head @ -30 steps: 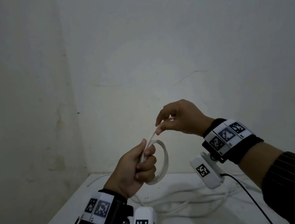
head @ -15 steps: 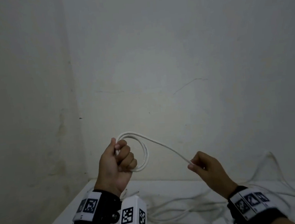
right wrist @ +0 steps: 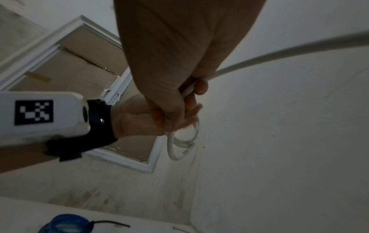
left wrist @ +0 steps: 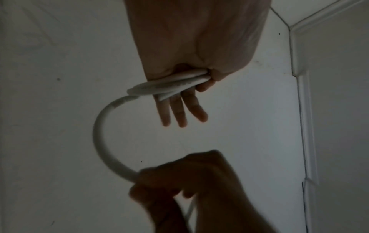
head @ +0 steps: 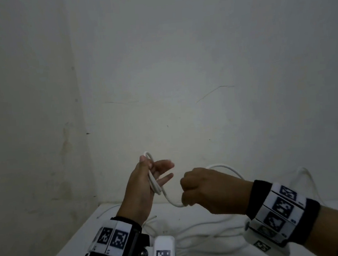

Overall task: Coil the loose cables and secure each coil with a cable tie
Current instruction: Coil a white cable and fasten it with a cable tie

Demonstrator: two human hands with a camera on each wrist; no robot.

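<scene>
**Next loop heading for the open left palm**

The left hand (head: 142,182) stands upright with its fingers (head: 163,165) spread straight; the thumb pins a small coil (head: 154,184) of white cable against the palm, loops running up and down across it. From the coil's lower end a free strand (head: 171,201) sags rightward into the right hand (head: 207,191), fisted around it just beside the left fingertips. Likely next, the right hand lays this strand leftward over the palm. More slack cable (head: 208,233) lies on the white table (head: 76,246) below.
</scene>
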